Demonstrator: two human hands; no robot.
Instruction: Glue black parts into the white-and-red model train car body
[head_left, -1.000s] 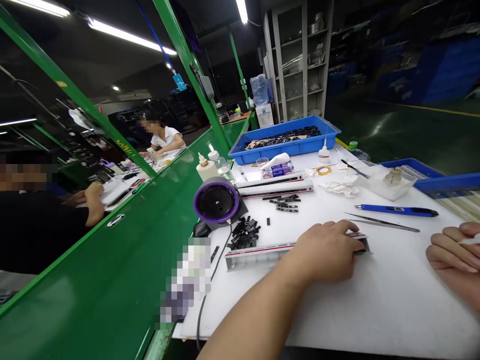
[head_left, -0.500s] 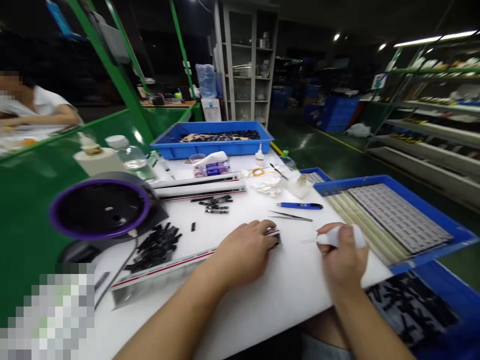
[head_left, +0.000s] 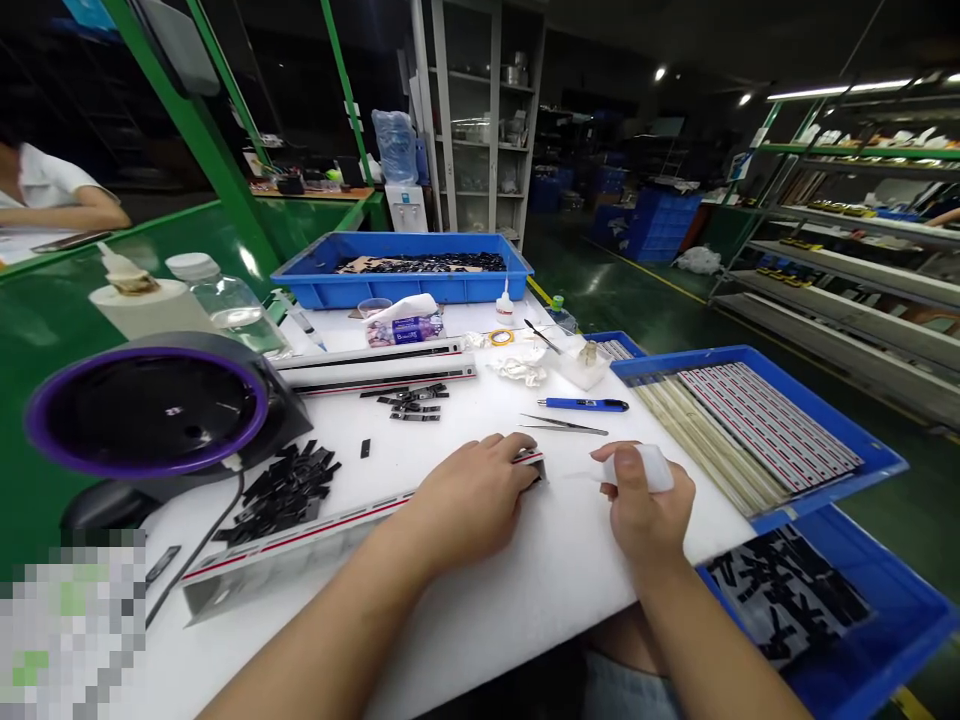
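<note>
A long pale metal channel strip with a red stripe lies slantwise across the near part of the white table. Over its right end my left hand is closed, fingers curled around the edge. My right hand grips a small white squeeze bottle, its thin clear nozzle pointing left, a short way from the channel's end. Behind the hands lie tweezers and a blue pen-shaped tool. A heap of black small flat pieces sits behind the channel, and a single one lies apart.
More channel strips lie farther back. Blue trays stand behind, at right and lower right. A purple-rimmed round device and clear bottle stand left. A co-worker's arm shows beyond the green partition.
The whole view has shifted, so the table's things appear farther left. The squeeze bottle's nozzle has come somewhat closer to the channel's end. My left hand keeps its hold.
</note>
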